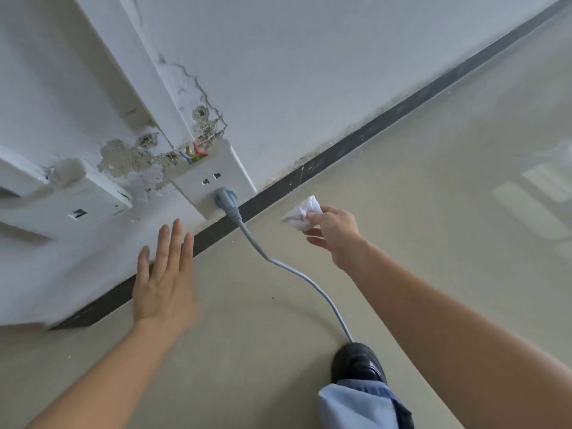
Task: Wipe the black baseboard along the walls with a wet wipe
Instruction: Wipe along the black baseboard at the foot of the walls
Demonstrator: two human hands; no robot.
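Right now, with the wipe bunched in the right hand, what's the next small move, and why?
Probably bring the right hand down and forward so the wipe presses on the baseboard. The wipe hangs just off the black strip, not touching it. Start right of the grey cord, which crosses the strip below the socket. The left hand is open by the wall.

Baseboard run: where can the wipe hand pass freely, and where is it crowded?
Free: the black baseboard right of the socket plate, bordered by wall above and floor below, near the right hand pinching the wet wipe. Also the stretch left of the left hand. Crowded: under the socket, where the grey plug and cable cross the baseboard.
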